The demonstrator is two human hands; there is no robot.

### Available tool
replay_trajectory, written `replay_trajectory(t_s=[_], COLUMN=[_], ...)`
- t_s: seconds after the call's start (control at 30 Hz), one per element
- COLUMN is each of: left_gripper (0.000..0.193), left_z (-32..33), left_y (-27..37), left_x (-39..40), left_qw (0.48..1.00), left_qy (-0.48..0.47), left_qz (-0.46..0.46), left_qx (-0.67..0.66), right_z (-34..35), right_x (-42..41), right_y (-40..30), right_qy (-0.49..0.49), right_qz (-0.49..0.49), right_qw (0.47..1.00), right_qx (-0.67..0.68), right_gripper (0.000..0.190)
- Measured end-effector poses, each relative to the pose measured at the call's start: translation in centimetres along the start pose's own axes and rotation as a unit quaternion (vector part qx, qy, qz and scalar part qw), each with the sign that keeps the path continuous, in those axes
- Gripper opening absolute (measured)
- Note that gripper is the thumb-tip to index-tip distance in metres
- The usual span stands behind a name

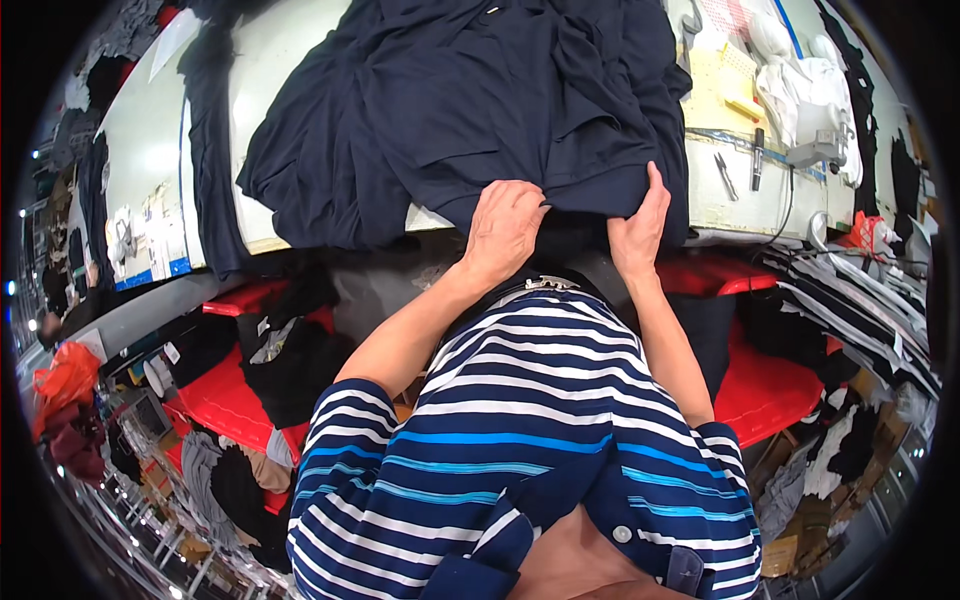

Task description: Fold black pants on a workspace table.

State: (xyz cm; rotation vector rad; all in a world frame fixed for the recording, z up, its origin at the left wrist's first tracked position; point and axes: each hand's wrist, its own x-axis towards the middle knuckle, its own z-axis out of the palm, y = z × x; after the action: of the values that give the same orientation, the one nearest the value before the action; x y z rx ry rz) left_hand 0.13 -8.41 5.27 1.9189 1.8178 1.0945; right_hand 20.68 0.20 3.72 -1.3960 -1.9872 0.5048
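A dark navy garment (450, 112) lies spread and creased over the white table in front of me, its lower edge reaching the table's near edge. My left hand (508, 219) pinches that edge near the middle, fingers curled over the cloth. To its right, my right hand (641, 217) rests at the same edge with the thumb low and the fingers extended up along the fabric; whether it grips the cloth is not clear. A band of the garment hangs between both hands. Part of the fabric under my left fingers is hidden.
On the white table (739, 214), thread snips (726, 177), a black marker (757, 159) and a grey clamp-like device (821, 148) with a cable lie right. A dark cloth strip (214, 150) crosses the left side. Red trays (765, 390) with fabric stand below. Another person's hand (92, 274) shows far left.
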Motion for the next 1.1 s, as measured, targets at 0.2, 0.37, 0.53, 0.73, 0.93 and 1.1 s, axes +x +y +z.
replay_trajectory(t_s=[0.2, 0.37, 0.53, 0.73, 0.93, 1.1], left_gripper=[0.013, 0.013, 0.013, 0.013, 0.01, 0.011], left_z=[-0.5, -0.3, 0.3, 0.8, 0.3, -0.3], left_y=[0.5, -0.2, -0.9, -1.5, -1.2, -1.8], left_x=[-0.1, -0.3, -0.4, -0.5, -0.5, -0.4], left_qw=[1.0, 0.999, 1.0, 0.999, 0.998, 0.996], left_qy=[0.024, 0.036, 0.006, -0.033, -0.028, -0.03], left_qz=[-0.008, -0.002, -0.007, -0.024, -0.054, -0.081], left_qx=[-0.008, 0.0, 0.013, 0.006, -0.017, -0.021], right_z=[0.9, 0.9, 0.7, 0.0, 0.0, 0.2], right_x=[1.9, 2.2, 0.8, -0.8, 0.6, 1.7], right_y=[0.8, 0.7, 1.7, 2.4, 0.2, -0.4], right_qy=[0.041, 0.043, 0.041, 0.023, 0.039, 0.015], right_qz=[0.084, 0.064, 0.063, 0.108, 0.049, 0.011], right_qw=[0.995, 0.996, 0.996, 0.992, 0.997, 0.998], right_qx=[0.035, 0.043, 0.043, 0.059, 0.051, 0.054], right_gripper=[0.044, 0.044, 0.045, 0.046, 0.048, 0.048])
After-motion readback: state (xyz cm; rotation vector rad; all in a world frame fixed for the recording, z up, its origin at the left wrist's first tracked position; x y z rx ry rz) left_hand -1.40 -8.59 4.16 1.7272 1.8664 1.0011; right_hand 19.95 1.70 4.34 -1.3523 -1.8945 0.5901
